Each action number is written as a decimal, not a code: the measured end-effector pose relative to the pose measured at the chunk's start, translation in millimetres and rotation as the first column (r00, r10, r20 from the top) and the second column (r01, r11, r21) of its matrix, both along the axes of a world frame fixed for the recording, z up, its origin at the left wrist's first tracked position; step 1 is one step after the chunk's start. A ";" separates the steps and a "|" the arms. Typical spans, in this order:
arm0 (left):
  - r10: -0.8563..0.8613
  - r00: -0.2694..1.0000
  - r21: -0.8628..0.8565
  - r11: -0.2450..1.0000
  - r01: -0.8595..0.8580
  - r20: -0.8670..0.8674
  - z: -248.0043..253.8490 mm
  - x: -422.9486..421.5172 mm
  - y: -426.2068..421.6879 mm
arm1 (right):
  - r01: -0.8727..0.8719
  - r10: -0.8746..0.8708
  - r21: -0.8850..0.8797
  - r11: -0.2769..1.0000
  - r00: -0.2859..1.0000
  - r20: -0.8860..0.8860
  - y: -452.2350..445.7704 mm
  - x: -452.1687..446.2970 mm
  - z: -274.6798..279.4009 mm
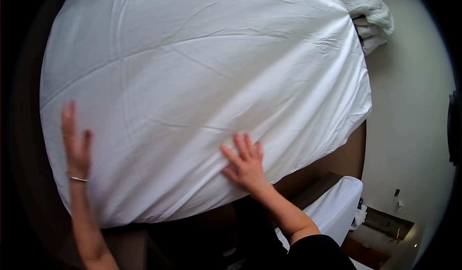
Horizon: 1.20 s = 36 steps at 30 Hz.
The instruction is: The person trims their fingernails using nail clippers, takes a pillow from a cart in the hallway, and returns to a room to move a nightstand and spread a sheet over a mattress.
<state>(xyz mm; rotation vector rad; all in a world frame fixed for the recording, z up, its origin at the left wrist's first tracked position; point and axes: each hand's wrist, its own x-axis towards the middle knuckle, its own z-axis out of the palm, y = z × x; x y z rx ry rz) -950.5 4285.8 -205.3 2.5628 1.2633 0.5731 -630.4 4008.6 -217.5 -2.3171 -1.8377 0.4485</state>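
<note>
A white bed sheet (192, 87) covers the mattress and fills most of the view. Long creases run across it, and folds fan out toward the upper right corner. My right hand (246, 166) lies on the sheet near the close edge, its fingers spread and nothing in them. At the left side my left hand (77, 147) is over the sheet, fingers stretched out and slightly blurred, with a bracelet (78, 179) at the wrist. Whether the left palm touches the cloth I cannot tell.
Bunched white bedding (369, 15) lies beyond the upper right corner. A brown bed base (349, 147) shows under the sheet. At the lower right stands another white-covered surface (332, 202). A pale wall (411, 106) runs along the right.
</note>
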 end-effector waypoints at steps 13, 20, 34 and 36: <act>0.221 0.491 -0.181 0.743 -0.645 -0.843 -12.2 270.6 -239.8 | 0.181 -0.203 -0.141 0.973 0.965 -0.163 -164.5 251.8 -10.1; 0.559 0.528 -0.324 0.426 -0.845 -0.639 -118.7 229.1 -371.3 | 0.155 -0.212 -0.146 0.977 0.641 -0.737 -406.2 309.7 -17.4; 0.716 0.689 -0.744 -0.521 0.418 -0.114 -108.2 863.2 -605.5 | 0.722 -0.801 -0.690 0.037 -0.392 -0.453 -697.2 537.3 -12.4; 0.775 0.614 -0.787 -0.469 0.401 -0.149 -111.8 901.5 -619.1 | 0.762 -0.778 -0.647 0.010 -0.401 -0.484 -730.5 566.3 -8.1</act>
